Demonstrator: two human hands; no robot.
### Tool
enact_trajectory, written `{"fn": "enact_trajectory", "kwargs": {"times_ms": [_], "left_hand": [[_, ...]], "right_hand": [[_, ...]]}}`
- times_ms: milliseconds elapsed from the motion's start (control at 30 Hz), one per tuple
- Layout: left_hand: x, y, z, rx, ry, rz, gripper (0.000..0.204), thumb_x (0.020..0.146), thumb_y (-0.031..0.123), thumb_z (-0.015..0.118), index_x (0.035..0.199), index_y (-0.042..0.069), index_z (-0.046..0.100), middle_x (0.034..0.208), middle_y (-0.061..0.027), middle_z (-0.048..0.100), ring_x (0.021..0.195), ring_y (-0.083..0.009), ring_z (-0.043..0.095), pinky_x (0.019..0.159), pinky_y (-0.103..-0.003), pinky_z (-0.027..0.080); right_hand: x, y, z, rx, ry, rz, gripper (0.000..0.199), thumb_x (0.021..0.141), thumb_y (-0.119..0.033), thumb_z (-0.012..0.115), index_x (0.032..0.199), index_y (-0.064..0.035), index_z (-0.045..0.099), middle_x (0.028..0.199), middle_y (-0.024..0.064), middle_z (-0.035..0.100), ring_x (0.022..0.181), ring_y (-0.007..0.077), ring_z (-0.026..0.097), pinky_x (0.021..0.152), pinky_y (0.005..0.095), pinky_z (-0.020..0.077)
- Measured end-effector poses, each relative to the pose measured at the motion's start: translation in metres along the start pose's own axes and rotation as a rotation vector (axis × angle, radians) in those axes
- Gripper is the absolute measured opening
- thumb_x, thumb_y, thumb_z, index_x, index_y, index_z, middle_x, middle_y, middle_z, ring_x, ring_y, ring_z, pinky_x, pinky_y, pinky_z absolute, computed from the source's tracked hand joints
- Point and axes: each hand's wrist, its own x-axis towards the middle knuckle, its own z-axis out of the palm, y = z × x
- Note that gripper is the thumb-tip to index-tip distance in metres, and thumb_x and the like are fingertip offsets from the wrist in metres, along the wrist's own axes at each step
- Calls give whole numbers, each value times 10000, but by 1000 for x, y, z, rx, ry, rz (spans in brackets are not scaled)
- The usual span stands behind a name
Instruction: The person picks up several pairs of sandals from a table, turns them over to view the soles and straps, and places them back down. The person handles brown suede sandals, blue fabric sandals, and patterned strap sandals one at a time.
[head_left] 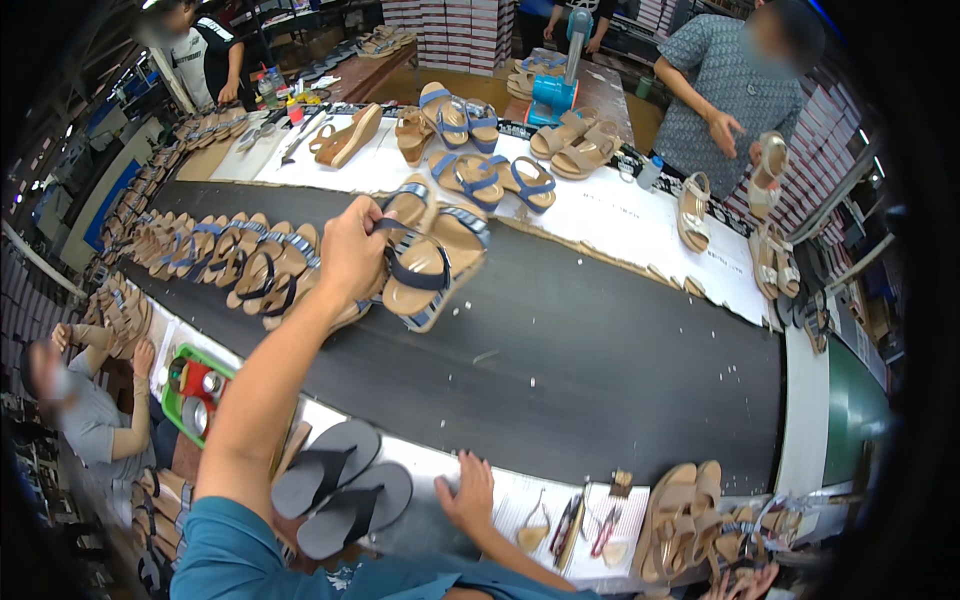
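Over the dark belt, my left hand (pixel 352 250) is closed round the navy straps of a pair of sandals (pixel 462 262). They have tan footbeds and blue-and-white striped sides, and they hang tilted above the belt. My right hand (pixel 468 494) rests on the near table edge, fingers spread, holding nothing. Beside it, to the left, lie grey-black flip-flops (pixel 355 505). A long row of strapped sandals (pixel 235 255) covers the belt's left part, just left of the held pair.
Blue-strapped wedge sandals (pixel 465 180) stand on the far white ledge (pixel 610 215). Small tools (pixel 568 528) and tan sandals (pixel 680 510) sit on the near ledge. At the left is a green tray (pixel 185 355). Co-workers stand across the belt (pixel 600 350); one holds a sandal (pixel 768 172).
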Motion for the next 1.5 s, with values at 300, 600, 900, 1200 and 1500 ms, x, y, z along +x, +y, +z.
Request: {"fn": "enact_trajectory", "kwargs": {"times_ms": [300,600,900,1200,1500], "left_hand": [[-280,67,-57,-122,-357,40,233,732,103,728,936,60,624,700,-158,656,666,-352,662,591,-440,513],[-397,68,-116,-224,-844,-70,454,834,227,732,1225,41,597,933,-201,703,761,-266,715,667,-341,555],[-405,101,-130,-978,-764,-633,595,931,159,641,1405,-67,362,1227,-197,583,1080,-212,605,895,-295,500],[-382,140,-163,-1197,-757,-557,640,889,-85,503,1481,-2,273,1139,-113,659,1009,-88,597,853,-232,462],[-393,128,-175,-1163,-765,-363,686,907,-94,494,1516,18,199,1282,-140,572,1171,-149,538,985,-255,403]], "right_hand": [[-45,-79,-109,1265,-10,626,811,1011,-435,403,1529,-149,-152,1462,239,337,1322,305,422,1029,471,418],[-121,-52,-111,909,-56,842,778,897,72,450,1542,-48,34,1370,269,463,1103,262,586,907,326,500],[-120,-105,-185,817,-19,547,753,883,64,410,1546,-61,74,1373,251,459,1177,274,557,946,363,507],[-121,-157,-234,845,139,342,758,922,-22,532,1534,-18,84,1305,266,537,1172,237,560,972,329,449],[-112,-119,-207,1242,128,250,873,904,-318,626,1530,-5,104,1422,214,415,1316,271,414,1092,415,332]]}}
